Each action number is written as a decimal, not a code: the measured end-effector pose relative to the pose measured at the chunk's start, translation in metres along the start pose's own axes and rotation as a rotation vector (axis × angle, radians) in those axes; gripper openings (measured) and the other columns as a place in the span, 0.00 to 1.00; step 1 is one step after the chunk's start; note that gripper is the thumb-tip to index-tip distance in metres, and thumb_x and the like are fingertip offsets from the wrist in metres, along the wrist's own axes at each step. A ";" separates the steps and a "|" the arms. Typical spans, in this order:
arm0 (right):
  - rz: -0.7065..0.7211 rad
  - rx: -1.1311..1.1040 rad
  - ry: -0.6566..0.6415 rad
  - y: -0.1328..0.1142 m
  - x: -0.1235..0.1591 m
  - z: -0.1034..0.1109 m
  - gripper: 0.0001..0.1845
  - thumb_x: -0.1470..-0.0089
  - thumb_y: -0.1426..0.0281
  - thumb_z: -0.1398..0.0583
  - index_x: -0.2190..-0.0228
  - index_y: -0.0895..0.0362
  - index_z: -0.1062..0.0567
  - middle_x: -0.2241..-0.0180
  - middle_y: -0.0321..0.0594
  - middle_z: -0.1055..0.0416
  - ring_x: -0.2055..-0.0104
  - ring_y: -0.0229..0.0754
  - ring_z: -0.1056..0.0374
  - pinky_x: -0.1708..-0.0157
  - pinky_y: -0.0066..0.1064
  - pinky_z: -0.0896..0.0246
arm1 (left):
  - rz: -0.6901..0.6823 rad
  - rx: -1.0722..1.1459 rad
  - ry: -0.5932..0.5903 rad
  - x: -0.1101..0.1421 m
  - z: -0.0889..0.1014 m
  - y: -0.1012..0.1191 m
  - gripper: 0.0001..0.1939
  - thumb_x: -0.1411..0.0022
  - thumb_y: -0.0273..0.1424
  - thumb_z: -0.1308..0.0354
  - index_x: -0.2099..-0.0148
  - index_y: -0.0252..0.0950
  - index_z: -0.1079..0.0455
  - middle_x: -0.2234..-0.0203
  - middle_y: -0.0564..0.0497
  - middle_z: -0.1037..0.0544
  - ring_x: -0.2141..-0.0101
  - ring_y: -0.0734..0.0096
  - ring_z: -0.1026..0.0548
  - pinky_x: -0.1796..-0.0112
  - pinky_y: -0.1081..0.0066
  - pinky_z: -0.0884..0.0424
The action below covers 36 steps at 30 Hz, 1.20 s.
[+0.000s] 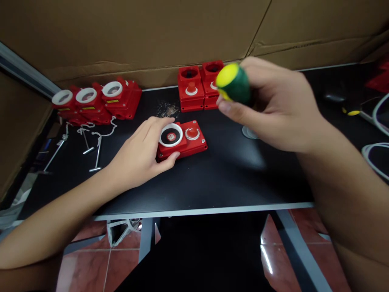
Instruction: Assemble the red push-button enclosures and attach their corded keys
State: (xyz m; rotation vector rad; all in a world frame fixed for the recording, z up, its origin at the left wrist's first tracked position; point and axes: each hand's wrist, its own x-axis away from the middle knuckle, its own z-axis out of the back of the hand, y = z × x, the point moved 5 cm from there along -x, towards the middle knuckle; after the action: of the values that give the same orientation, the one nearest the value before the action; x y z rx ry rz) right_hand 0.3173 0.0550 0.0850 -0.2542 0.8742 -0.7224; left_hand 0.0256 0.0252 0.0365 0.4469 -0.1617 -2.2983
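My left hand (146, 150) is wrapped round the left end of a red alarm box (190, 151), thumb at the near side and fingers at the far side. The box lies on the black table; it has a white ring (180, 140) around a black disc and a red knob (192, 132) on its right half. Raised above the table to the right, my right hand (273, 101) grips a screwdriver (238, 83) by its green handle with a yellow end. The hand hides the screwdriver's shaft, and the handle looks slightly blurred.
Three red boxes with white rings (86, 95) stand at the back left, with metal T-bars (96, 156) on white cords before them. Two red boxes (191, 97) without rings stand at the back centre, near scattered crumbs (168, 109). White cable (373, 156) lies at right.
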 end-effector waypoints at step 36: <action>-0.109 -0.602 -0.198 -0.023 0.002 -0.007 0.17 0.28 0.66 0.21 0.41 0.45 0.10 0.44 0.35 0.07 0.46 0.46 0.10 0.40 0.40 0.12 | -0.140 0.016 0.010 0.002 0.004 0.006 0.30 0.13 0.39 0.36 0.18 0.36 0.35 0.31 0.33 0.18 0.34 0.41 0.13 0.34 0.45 0.11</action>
State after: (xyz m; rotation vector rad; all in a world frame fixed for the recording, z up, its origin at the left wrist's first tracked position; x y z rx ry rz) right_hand 0.3019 0.0378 0.0907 -0.9004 0.8753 -0.5070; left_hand 0.0269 0.0193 0.0415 0.4911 -0.1482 -2.4326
